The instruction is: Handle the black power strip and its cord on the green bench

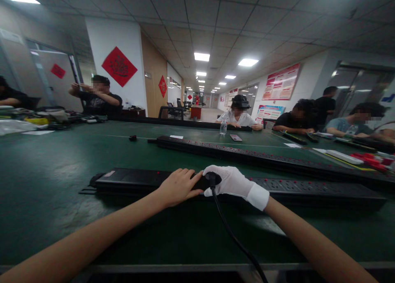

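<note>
A long black power strip [129, 182] with sockets and small red parts lies across the green table in front of me. My left hand [180, 186], bare, rests over the strip near its middle, with fingers and thumb spread around it. My right hand [230, 182], in a white glove, is closed on a black plug [212, 178] at the strip, just beside the left fingertips. From the plug a black cable [226, 227] runs down past the table's front edge. How deep the plug sits is hidden.
Behind lies a second long power strip [222, 150]. Farther back are a small black object [132, 138], a phone [236, 138] and a water bottle [223, 127]. People sit around the green table [61, 163]; red and white items [367, 159] lie at right.
</note>
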A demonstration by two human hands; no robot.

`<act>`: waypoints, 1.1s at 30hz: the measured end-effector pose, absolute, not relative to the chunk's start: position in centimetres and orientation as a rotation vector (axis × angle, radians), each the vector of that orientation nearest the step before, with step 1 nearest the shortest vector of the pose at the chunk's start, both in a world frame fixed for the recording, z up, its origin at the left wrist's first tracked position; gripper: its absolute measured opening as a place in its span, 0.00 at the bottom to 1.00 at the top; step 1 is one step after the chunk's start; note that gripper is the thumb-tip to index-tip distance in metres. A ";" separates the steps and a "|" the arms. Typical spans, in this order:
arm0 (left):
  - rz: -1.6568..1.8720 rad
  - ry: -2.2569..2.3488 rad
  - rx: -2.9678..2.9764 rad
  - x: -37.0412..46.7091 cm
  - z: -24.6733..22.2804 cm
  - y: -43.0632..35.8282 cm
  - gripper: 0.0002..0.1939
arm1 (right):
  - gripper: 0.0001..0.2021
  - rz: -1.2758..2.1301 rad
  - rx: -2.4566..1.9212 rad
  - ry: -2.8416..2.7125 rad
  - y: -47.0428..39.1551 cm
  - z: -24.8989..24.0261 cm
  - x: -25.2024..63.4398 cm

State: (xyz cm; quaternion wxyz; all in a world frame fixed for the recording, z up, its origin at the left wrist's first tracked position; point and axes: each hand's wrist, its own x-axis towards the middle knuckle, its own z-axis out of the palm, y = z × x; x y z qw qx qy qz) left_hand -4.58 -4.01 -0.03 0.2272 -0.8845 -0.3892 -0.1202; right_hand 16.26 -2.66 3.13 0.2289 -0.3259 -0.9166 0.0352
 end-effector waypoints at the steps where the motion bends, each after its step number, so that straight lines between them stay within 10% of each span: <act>1: -0.330 -1.070 -2.439 -4.6 0.0 -4.0 0.27 | 0.23 0.074 -0.908 -2.525 -2.7 3.1 16.2; 33: -0.361 -1.101 -2.456 -4.6 0.1 -4.2 0.27 | 0.25 -0.123 -0.981 -2.585 -3.7 3.9 15.6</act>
